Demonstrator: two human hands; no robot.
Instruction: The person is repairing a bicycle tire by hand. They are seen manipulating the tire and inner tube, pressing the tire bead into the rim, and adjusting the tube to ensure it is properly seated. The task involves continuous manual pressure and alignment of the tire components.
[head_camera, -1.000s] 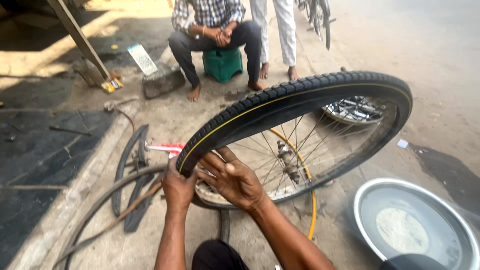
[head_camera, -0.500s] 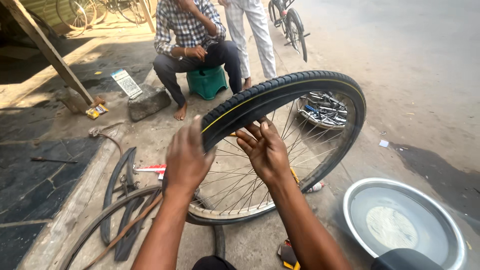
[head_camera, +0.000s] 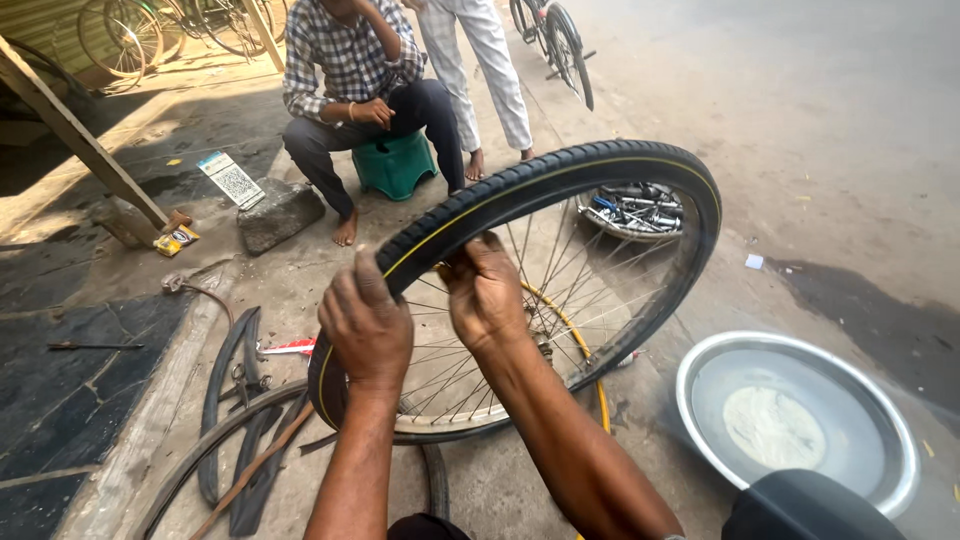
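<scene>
A spoked bicycle wheel with a black tyre (head_camera: 600, 165) stands tilted on the ground in front of me. My left hand (head_camera: 367, 325) grips the tyre on its near left side, fingers curled over the tread. Just right of it, my right hand (head_camera: 484, 290) clasps the tyre edge at the rim, thumb side toward the spokes. A thin yellow line runs along the tyre's sidewall. The hub (head_camera: 545, 345) shows behind my right wrist.
A wide metal basin of water (head_camera: 795, 420) sits at the right. Loose black tyres and tubes (head_camera: 235, 400) lie at the left. A person sits on a green stool (head_camera: 395, 160); another stands beside. A tray of tools (head_camera: 635, 210) lies behind the wheel.
Both hands have slid up and along the tyre, from its lower left part to higher on the near edge. The wheel now sits more to the right and upright in view.
</scene>
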